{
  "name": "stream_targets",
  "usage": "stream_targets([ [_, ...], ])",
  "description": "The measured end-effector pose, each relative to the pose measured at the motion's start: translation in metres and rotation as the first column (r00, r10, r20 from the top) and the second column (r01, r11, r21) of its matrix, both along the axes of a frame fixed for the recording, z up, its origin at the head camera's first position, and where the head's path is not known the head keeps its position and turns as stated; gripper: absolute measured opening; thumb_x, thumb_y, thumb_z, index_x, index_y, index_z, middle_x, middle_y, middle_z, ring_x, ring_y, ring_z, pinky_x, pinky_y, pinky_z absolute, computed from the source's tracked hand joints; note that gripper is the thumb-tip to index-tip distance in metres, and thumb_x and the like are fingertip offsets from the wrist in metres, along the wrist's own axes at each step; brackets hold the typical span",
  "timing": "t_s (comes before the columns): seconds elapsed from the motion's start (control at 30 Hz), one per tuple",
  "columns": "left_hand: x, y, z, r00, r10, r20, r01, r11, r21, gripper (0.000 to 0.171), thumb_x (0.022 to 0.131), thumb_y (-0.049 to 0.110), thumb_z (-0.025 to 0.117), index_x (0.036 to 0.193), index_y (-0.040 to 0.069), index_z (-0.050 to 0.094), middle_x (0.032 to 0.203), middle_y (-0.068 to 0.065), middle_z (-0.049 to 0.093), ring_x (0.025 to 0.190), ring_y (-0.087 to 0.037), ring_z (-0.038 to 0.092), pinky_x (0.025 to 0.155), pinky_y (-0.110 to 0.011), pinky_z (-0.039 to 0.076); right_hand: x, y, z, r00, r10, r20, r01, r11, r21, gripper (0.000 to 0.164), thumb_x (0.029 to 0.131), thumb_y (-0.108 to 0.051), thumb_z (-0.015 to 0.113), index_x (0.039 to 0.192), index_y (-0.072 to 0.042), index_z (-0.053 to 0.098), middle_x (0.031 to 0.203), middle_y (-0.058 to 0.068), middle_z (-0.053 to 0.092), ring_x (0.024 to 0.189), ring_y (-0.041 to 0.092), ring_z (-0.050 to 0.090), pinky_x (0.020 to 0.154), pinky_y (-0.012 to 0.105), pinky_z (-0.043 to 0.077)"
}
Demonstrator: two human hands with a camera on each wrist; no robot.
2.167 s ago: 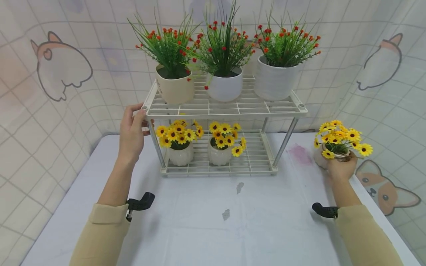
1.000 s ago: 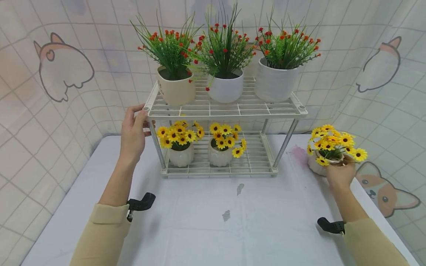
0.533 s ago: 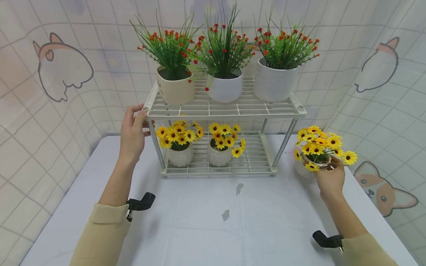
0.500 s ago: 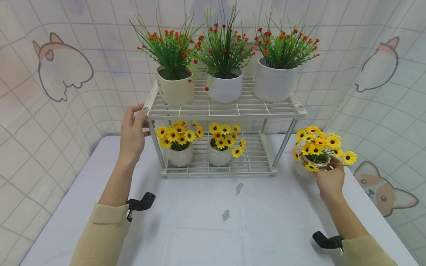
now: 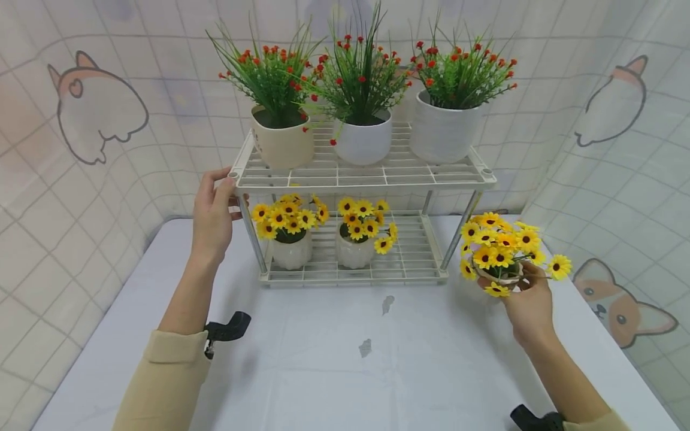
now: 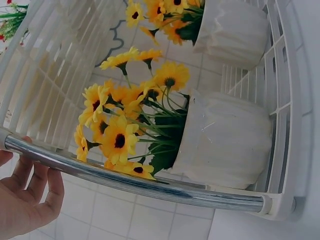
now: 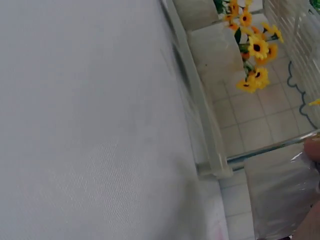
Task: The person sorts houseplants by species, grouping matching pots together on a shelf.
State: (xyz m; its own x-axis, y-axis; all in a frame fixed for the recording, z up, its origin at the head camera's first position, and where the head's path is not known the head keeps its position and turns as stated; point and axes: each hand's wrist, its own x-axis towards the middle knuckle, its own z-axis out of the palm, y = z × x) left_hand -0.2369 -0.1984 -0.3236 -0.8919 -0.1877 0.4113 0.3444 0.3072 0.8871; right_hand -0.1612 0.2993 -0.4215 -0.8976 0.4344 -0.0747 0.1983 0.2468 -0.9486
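Observation:
My left hand (image 5: 211,218) grips the front left corner of a white two-tier wire rack (image 5: 356,187). In the left wrist view its fingers (image 6: 39,182) curl behind the top of the metal post (image 6: 125,176). My right hand (image 5: 530,306) holds a small potted plant of yellow sunflowers (image 5: 500,244) by the pot's rim, just right of the rack's front right post. The flowers hide most of the pot in the head view. The right wrist view shows its white pot (image 7: 280,192) near the end of the lower shelf.
Two similar sunflower pots, left (image 5: 292,254) and middle (image 5: 356,254), stand on the lower shelf. On top are three larger pots with red flowers: cream (image 5: 284,146), white (image 5: 363,143) and ribbed white (image 5: 444,134). A white cloth covers the table (image 5: 323,359); tile-patterned curtains surround it.
My right hand has carried the potted sunflowers leftward from the table's right side to beside the rack's post, and a little nearer. My left hand has stayed at the rack's corner.

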Motion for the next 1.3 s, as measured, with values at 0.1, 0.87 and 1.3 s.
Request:
stream_targets([
  [0.1,0.0,-0.001,0.001,1.0,0.011,0.0,-0.011,1.0,0.0,0.047,0.111,0.041,0.037,0.149,0.016,0.046,0.113,-0.006,0.063,0.097,-0.021,0.058,0.082,-0.034,0.049,0.005,-0.011,0.004,0.999,0.023,-0.027,-0.023,1.0,-0.01,0.095,0.091,-0.022,0.081,0.159,-0.007,0.018,0.156,0.016,0.029,0.135,0.028,0.038,0.085,0.01,0.048],
  [0.87,-0.002,0.0,0.0,1.0,-0.003,-0.013,0.003,1.0,-0.008,0.045,0.11,0.043,0.037,0.145,0.018,0.049,0.118,-0.019,0.063,0.096,-0.022,0.059,0.081,-0.033,0.05,0.006,-0.081,0.009,0.979,0.171,-0.112,-0.187,0.972,-0.142,0.096,0.082,-0.023,0.09,0.155,-0.007,0.029,0.144,0.01,0.038,0.126,0.021,0.041,0.085,0.017,0.052],
  [1.3,-0.001,0.001,0.0,1.0,0.014,-0.006,-0.015,1.0,-0.022,0.046,0.11,0.043,0.036,0.147,0.017,0.048,0.116,-0.013,0.064,0.096,-0.021,0.059,0.081,-0.033,0.05,-0.018,-0.103,0.001,0.978,0.184,-0.093,-0.195,0.973,-0.122,0.095,0.086,-0.021,0.087,0.157,-0.004,0.026,0.153,0.016,0.037,0.139,0.027,0.037,0.097,0.021,0.048],
])
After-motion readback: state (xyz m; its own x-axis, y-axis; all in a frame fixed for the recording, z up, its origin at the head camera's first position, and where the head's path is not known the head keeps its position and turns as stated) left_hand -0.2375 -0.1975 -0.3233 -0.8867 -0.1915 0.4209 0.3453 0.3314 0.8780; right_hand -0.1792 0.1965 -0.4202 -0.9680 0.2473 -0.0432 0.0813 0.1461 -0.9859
